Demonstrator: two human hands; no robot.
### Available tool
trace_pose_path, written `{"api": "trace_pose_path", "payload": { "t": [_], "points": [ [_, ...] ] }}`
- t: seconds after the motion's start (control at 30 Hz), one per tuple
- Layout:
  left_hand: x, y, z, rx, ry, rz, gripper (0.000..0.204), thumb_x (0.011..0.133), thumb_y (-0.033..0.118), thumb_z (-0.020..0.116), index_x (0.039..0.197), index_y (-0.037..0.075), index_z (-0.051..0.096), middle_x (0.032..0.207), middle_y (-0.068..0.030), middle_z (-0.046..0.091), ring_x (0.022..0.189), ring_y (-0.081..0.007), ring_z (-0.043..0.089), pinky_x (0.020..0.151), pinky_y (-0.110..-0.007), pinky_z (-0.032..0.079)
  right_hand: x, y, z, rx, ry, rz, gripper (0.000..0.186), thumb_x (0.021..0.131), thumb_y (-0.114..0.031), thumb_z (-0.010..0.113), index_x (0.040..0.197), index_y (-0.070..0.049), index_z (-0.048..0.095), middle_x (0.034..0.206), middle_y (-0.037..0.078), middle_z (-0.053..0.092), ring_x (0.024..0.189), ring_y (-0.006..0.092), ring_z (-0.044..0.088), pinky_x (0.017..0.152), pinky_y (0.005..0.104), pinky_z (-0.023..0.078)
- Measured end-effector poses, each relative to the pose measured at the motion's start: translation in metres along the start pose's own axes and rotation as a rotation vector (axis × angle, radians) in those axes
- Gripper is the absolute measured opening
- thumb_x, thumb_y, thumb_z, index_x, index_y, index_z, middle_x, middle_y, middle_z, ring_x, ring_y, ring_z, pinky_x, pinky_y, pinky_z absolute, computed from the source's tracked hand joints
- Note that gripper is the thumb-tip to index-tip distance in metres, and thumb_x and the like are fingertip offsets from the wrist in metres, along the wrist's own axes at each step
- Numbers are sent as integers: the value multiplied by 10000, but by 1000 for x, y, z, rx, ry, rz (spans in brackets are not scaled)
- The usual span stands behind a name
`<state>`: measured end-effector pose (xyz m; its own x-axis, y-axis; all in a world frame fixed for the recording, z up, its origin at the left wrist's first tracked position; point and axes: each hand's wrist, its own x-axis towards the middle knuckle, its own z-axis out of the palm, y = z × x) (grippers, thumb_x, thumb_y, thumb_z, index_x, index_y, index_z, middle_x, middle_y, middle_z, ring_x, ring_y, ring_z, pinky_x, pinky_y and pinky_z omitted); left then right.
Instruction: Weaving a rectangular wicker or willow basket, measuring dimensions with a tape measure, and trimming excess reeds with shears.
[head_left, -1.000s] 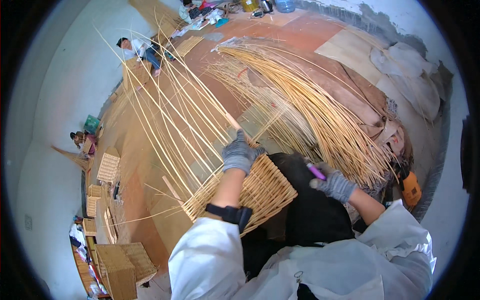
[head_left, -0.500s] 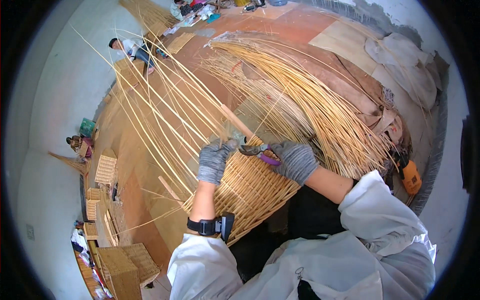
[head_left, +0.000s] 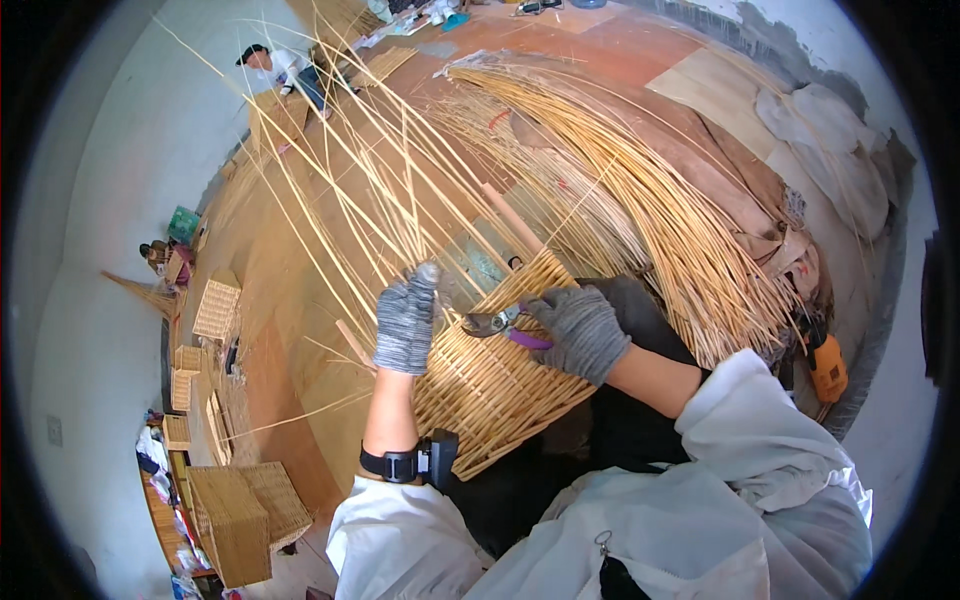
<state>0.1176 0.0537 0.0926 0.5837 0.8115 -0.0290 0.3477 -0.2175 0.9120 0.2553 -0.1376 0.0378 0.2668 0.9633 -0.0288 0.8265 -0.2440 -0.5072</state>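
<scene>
A woven wicker panel (head_left: 495, 390) lies tilted across my lap, long pale rods (head_left: 335, 190) fanning from its far edge. At that edge my left hand (head_left: 405, 322), in a grey knitted glove, is closed around a gathered bunch of the rods. My right hand (head_left: 582, 332), gloved alike, grips pruning shears (head_left: 500, 322) with purple handles. Their metal jaws sit over the weave, a short way right of my left hand; whether a rod lies between the blades I cannot make out. A wooden bar (head_left: 512, 217) sticks out at the panel's far right corner, and another (head_left: 355, 343) at its left.
To my right a large sheaf of cut rods (head_left: 640, 220) lies on brown cloth. An orange power tool (head_left: 826, 368) is beyond it. Finished baskets (head_left: 232, 525) stand along the left wall. Another person (head_left: 285, 72) works on the floor at the far left.
My left hand has shifted left and up, drawing rods together in its fingers. The shears have come slightly nearer to me, and the view has turned a little.
</scene>
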Motion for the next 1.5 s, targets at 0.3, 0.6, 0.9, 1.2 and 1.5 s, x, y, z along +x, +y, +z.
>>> {"api": "trace_pose_path", "payload": {
  "t": [0.3, 0.6, 0.9, 1.2, 1.5],
  "points": [
    [-27, 20, -9, 15, -10, 34, 407, 886, 464, 559, 796, 70, 608, 639, 9, 533, 584, -82, 472, 519, -239, 356, 0, 0, 18, 1, -22, -76, 558, 777, -354, 640, 1222, -52, 493, 988, 154, 591, 915, 288, 594, 787, 411, 463],
    [-16, 10, -16, -114, 1, -5, 419, 875, 458, 577, 802, 46, 606, 650, -23, 557, 577, -100, 491, 532, -229, 368, 6, 9, 21, 52, 20, -71, 624, 676, -396, 701, 1177, -57, 545, 920, 132, 589, 846, 297, 591, 724, 412, 474],
    [-24, 14, -31, -174, -7, 47, 375, 883, 411, 587, 771, 56, 625, 648, -9, 564, 568, -95, 508, 523, -239, 401, 8, -2, 17, 73, 27, -61, 579, 725, -386, 680, 1197, -85, 535, 958, 125, 597, 861, 288, 604, 735, 402, 478],
    [-42, 32, -49, -223, 73, -41, 358, 886, 394, 585, 774, 55, 607, 601, -8, 553, 513, -94, 489, 476, -229, 378, 19, -34, 25, 71, -31, -93, 559, 744, -381, 669, 1183, -60, 539, 991, 156, 594, 904, 294, 593, 783, 428, 457],
    [-60, 26, -82, -178, 226, -114, 335, 887, 412, 568, 749, 106, 573, 520, 41, 454, 446, -79, 427, 422, -235, 367, 36, -63, 41, -55, 60, -239, 486, 767, -343, 674, 1128, -43, 547, 981, 168, 590, 927, 314, 591, 830, 429, 468]
  ]
}}
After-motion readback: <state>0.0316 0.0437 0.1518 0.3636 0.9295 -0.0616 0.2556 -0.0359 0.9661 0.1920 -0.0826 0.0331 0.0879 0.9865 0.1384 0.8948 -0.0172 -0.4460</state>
